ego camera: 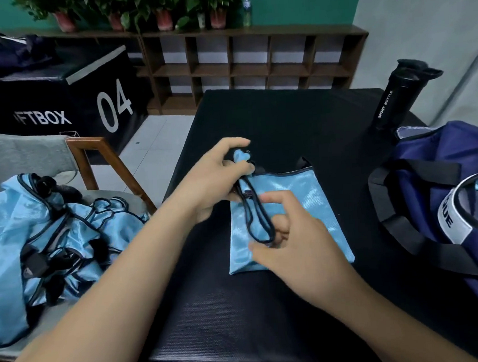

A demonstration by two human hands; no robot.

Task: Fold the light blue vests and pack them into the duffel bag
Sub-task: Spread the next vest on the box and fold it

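Black sport bottle (398, 98) — potted plants (163, 14) on shelf (251, 31)

The duffel bag (432, 152) and vest pile (25, 222) run off opposite edges.

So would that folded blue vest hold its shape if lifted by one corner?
Probably not: the folded vest looks thin and its strap loops loosely below the left hand, so it would likely droop. Its sheen suggests it may slip.

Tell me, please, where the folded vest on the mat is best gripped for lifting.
Grip the folded vest at both long edges from above: it lies flat on the mat, and one-sided lifting would likely unfold it. The left hand and right hand hold its strap.
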